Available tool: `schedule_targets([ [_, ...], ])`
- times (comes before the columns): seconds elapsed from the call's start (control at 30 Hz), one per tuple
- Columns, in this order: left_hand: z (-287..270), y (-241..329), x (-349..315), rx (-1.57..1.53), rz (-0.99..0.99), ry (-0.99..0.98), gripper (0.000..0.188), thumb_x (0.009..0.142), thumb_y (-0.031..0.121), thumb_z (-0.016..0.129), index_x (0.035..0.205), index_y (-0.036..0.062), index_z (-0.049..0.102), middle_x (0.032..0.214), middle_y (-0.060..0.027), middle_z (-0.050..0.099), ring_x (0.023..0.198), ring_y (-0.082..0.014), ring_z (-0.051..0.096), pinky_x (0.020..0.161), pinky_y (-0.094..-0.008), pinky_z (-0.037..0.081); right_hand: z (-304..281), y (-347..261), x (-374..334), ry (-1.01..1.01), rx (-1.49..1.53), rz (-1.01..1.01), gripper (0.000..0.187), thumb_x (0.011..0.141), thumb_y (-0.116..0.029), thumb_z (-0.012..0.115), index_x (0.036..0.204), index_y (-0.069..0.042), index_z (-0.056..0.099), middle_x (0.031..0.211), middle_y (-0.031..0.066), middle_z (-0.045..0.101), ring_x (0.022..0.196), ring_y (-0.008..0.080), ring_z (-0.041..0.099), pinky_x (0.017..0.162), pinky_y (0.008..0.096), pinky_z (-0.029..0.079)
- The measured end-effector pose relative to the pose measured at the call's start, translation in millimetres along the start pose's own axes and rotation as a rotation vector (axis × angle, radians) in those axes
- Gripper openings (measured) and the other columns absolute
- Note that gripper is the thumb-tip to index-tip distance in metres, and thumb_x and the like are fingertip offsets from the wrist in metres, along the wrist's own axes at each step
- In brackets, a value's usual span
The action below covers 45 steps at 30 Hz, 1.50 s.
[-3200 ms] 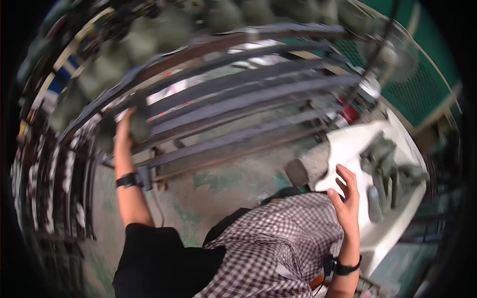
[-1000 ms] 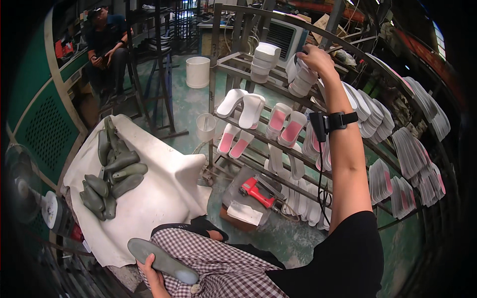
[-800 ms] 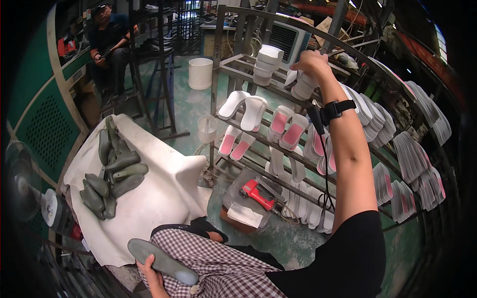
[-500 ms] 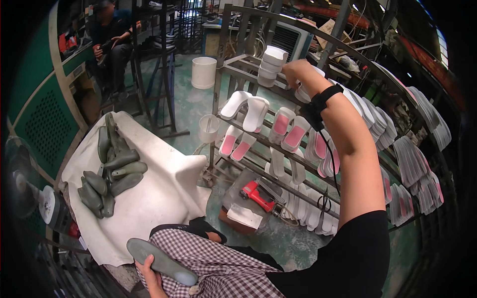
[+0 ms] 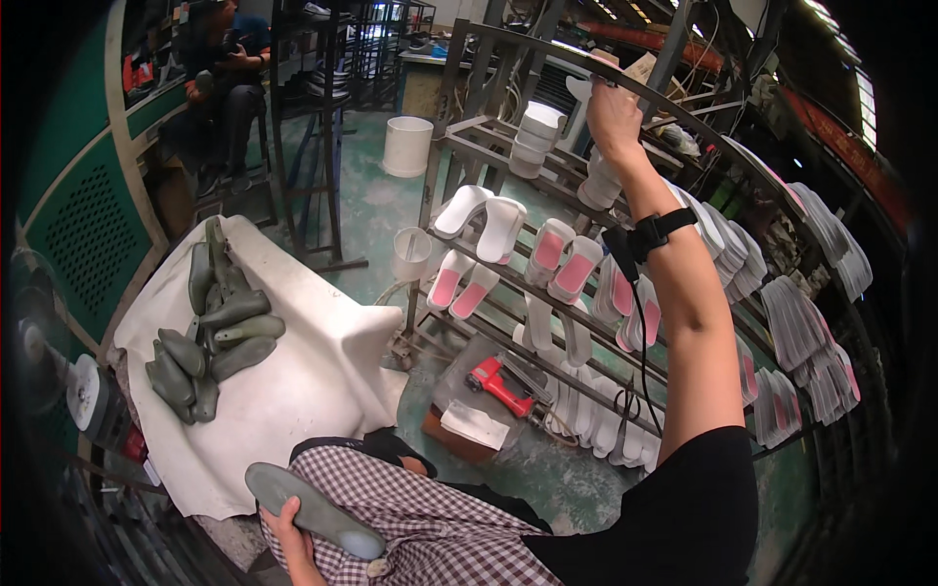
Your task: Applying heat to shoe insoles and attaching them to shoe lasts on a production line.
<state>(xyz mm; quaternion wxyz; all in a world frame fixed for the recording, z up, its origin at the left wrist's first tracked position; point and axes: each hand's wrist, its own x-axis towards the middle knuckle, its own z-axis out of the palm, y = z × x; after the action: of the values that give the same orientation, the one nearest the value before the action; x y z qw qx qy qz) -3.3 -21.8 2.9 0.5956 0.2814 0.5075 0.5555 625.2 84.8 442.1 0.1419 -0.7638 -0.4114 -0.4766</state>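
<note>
My left hand [image 5: 285,532] is closed around a grey-green shoe last [image 5: 318,510], which lies flat side up over my lap at the lower left. My right arm stretches up to the rack at upper right. There my right hand [image 5: 616,119] grips a white insole [image 5: 579,90], mostly hidden by the fingers and seen nearly edge-on. Just below that hand sits a stack of white insoles [image 5: 598,184] on the rack's top bars. Another white stack [image 5: 535,142] stands to its left. More shoe lasts [image 5: 234,311] lie piled on a white-covered surface [image 5: 283,420].
A metal rack [image 5: 489,127] carries rows of white insoles, some with pink patches [image 5: 575,278]. Under it a red staple gun [image 5: 500,388] and a paper [image 5: 476,424] lie on a box. A white bucket [image 5: 405,146] stands behind. Another person [image 5: 234,98] sits far left; a fan [image 5: 88,391] is nearer.
My right hand has risen from the insole stack up and slightly right, now with a white insole in it. My left hand keeps the shoe last in nearly the same place.
</note>
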Motion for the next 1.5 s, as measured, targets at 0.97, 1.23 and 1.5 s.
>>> schedule_targets([
  [0.97, -6, -4, 0, -0.041, 0.015, -0.007, 0.081, 0.072, 0.016, 0.074, 0.142, -0.0002, 0.037, 0.122, -0.0159, 0.054, 0.109, -0.0284, 0.058, 0.091, -0.0391, 0.053, 44, -39, 0, -0.346, 0.535, 0.384, 0.059, 0.084, -0.046, 0.06, 0.131, -0.01, 0.064, 0.134, 0.0232, 0.059, 0.133, 0.0423, 0.047, 0.11, 0.0448, 0.038],
  [1.23, 12, 13, 6, -0.143, -0.026, 0.006, 0.078, 0.073, 0.014, 0.072, 0.142, 0.0011, 0.04, 0.125, -0.0154, 0.054, 0.113, -0.0287, 0.056, 0.097, -0.039, 0.048, 35, 78, -14, -0.732, 0.422, 0.521, 0.046, 0.084, -0.02, 0.057, 0.118, 0.011, 0.064, 0.115, 0.0264, 0.067, 0.106, 0.0403, 0.068, 0.083, 0.0452, 0.054],
  [1.5, 21, 16, 2, 0.017, 0.06, -0.041, 0.086, 0.074, 0.013, 0.074, 0.15, 0.0044, 0.034, 0.131, -0.0147, 0.052, 0.117, -0.0286, 0.053, 0.099, -0.0368, 0.045, 19, 51, -9, -0.726, 0.739, 0.883, 0.036, 0.082, -0.016, 0.062, 0.108, 0.01, 0.064, 0.105, 0.0272, 0.066, 0.091, 0.0389, 0.069, 0.072, 0.0533, 0.056],
])
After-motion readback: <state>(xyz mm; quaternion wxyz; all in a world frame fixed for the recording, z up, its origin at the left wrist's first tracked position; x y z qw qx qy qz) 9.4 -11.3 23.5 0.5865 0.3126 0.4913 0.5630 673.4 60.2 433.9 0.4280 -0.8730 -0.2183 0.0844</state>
